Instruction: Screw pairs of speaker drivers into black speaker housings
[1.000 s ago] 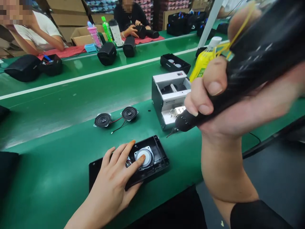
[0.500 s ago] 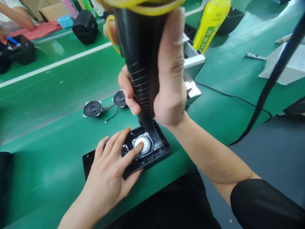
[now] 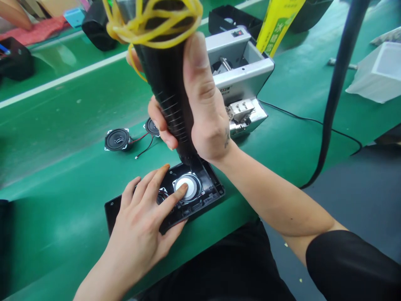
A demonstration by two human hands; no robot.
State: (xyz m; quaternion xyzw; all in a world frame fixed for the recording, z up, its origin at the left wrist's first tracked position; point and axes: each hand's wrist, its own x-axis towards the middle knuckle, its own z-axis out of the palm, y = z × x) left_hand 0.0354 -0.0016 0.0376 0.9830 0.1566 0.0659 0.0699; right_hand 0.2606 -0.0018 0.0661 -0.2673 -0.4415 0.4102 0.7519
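Observation:
My right hand (image 3: 206, 104) is wrapped round a black electric screwdriver (image 3: 167, 92), with yellow bands wound about its upper part. The tool points down, its tip at the upper edge of a round speaker (image 3: 192, 192) with a white back; the exact contact is hard to see. That speaker sits in a shallow black speaker case (image 3: 213, 180) on the green bench. My left hand (image 3: 140, 221) grips the case, thumb along its near side and fingers over it, one fingertip pressing on the white back. A second speaker in the case is partly covered by my left hand.
Two loose speakers, one of them the left speaker (image 3: 117, 139), lie beyond the case, joined by wires. A silver machine (image 3: 247, 77) stands behind my right hand, near a yellow bottle (image 3: 278, 25). A black strap (image 3: 335, 96) hangs at right. Another person's arm shows top left.
The whole view has shifted a little, showing more of the silver machine and the yellow bands. Both hands keep their holds, and the screwdriver tip stays at the speaker's edge.

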